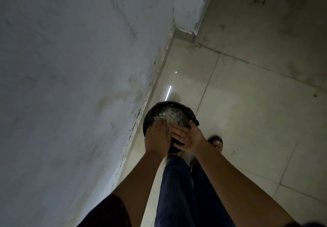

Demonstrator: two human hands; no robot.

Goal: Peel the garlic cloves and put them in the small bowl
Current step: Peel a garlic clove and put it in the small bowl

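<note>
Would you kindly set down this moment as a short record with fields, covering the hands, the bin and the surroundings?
place: tiled floor beside a grey wall
container: round black bin with a dark liner, standing on the floor by the wall
contents: pale papery scraps
left hand: open, fingers straight, over the bin's near rim
right hand: open, fingers straight, close against the left; contact unclear
held: nothing visible in either hand
person: standing, blue trousers, sandalled foot right of the bin

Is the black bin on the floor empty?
No, pale papery scraps lie heaped inside the black bin, just beyond the open left hand and right hand.
</note>
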